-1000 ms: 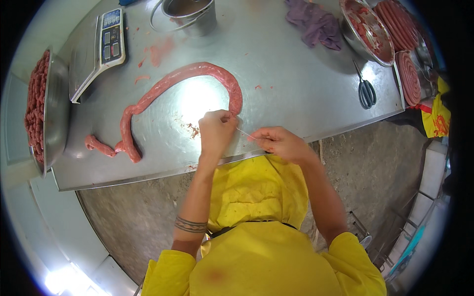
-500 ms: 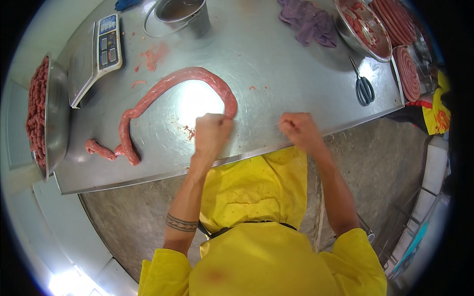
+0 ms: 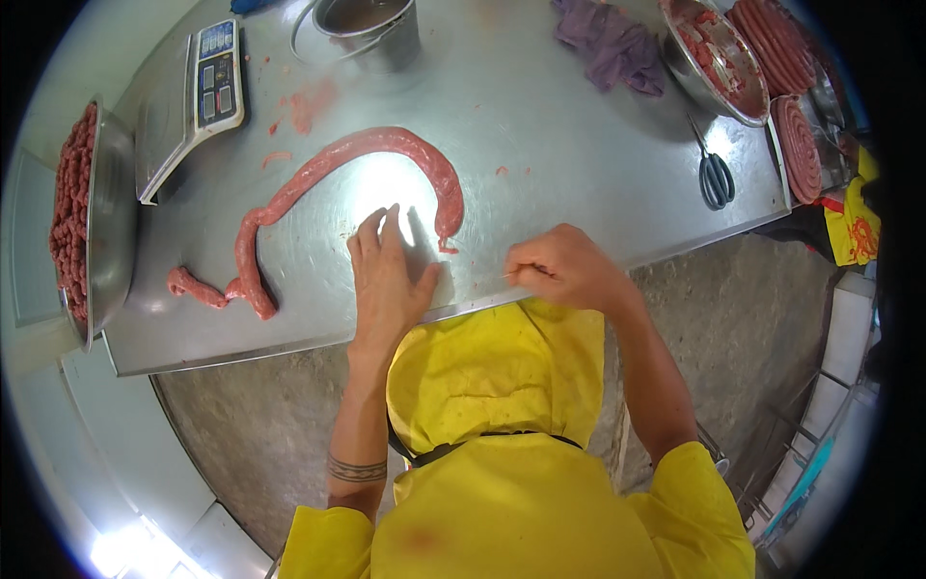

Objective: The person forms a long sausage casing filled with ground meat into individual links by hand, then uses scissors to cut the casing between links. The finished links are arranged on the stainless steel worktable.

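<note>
A long raw sausage (image 3: 347, 147) lies in an arch on the steel table (image 3: 550, 154). Its left part is pinched off into a short piece (image 3: 198, 289), and its right end tapers to a small twisted tip (image 3: 447, 245). Just left of that tip, my left hand (image 3: 386, 280) is open, fingers spread low over the table and holding nothing. My right hand (image 3: 564, 268) is closed near the front edge, to the right of the sausage. A thin pale bit shows at its fingertips, too small to name.
Minced meat fills a large steel bowl (image 3: 116, 222) at the left, beside a scale (image 3: 217, 82). Behind stands a metal bucket (image 3: 391, 43). On the right are a purple cloth (image 3: 612, 43), scissors (image 3: 715, 179), a tilted bowl (image 3: 685, 68) and coiled sausages (image 3: 799, 150).
My left hand has let go of the sausage's right end and opened, moving slightly left and nearer to me. The twisted tip now shows. My right hand has moved left, still closed.
</note>
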{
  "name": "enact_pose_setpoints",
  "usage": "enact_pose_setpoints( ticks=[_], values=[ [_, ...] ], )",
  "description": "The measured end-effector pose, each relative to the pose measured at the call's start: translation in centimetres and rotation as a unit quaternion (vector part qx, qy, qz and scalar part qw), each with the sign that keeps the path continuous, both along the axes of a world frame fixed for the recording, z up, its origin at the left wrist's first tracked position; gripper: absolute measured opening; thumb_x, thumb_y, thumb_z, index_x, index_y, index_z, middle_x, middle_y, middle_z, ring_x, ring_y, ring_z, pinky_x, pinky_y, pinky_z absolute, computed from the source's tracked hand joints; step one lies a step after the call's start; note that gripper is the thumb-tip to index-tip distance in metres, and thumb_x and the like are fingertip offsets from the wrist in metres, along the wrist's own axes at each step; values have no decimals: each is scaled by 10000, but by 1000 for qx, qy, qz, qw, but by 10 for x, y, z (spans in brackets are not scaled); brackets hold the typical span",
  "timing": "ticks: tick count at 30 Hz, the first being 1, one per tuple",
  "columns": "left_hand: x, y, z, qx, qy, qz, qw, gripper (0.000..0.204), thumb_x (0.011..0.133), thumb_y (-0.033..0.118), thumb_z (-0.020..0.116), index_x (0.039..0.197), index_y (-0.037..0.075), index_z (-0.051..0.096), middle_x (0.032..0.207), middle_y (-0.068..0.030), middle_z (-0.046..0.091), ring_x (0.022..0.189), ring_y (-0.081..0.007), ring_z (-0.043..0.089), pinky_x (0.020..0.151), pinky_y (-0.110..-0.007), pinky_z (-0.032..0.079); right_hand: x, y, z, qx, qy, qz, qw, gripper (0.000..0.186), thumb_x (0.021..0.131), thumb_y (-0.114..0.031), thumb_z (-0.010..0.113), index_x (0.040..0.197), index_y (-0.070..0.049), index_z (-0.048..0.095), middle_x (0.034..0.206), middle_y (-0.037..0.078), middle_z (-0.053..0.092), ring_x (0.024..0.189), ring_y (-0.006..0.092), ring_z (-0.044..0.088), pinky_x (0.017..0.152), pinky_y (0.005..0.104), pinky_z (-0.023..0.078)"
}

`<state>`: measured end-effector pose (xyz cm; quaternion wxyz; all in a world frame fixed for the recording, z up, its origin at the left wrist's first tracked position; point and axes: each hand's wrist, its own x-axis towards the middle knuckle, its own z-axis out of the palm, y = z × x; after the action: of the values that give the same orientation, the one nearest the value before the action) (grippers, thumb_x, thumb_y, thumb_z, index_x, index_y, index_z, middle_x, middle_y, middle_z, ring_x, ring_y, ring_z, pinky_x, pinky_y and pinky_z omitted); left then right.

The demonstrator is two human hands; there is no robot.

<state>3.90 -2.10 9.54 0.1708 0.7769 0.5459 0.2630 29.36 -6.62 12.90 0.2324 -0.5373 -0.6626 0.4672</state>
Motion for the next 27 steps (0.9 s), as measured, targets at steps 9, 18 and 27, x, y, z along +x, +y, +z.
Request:
enact_pose_setpoints(
  ticks=[9,18,27],
  values=[
    [6,-3,-34,-362,-661,200,626,271,987,-27,622,1241,-98,689,1050,-140,763,936,-185,724,815,-244,578,-51,19,-22,-352,216,-175,894,400,1105,-307,573,1408,-46,588,919,1,629,743,62,515,683,226,452],
    [26,-4,-14,-221,-93,80,967,196,813,111,793,926,-49,782,763,-162,761,636,-235,726,661,-353,583,-2,-42,-41,-244,104,-115,957,205,995,-194,611,1002,-44,750,848,-1,654,734,119,585,669,291,498],
    [15,3,-16,-280,-102,45,954,219,829,248,780,822,31,810,622,-102,691,547,-184,639,613,-347,529,78,-35,-60,-57,-100,-277,954,187,920,-186,660,882,-10,709,695,133,641,679,204,649,665,361,500]
  ],
)
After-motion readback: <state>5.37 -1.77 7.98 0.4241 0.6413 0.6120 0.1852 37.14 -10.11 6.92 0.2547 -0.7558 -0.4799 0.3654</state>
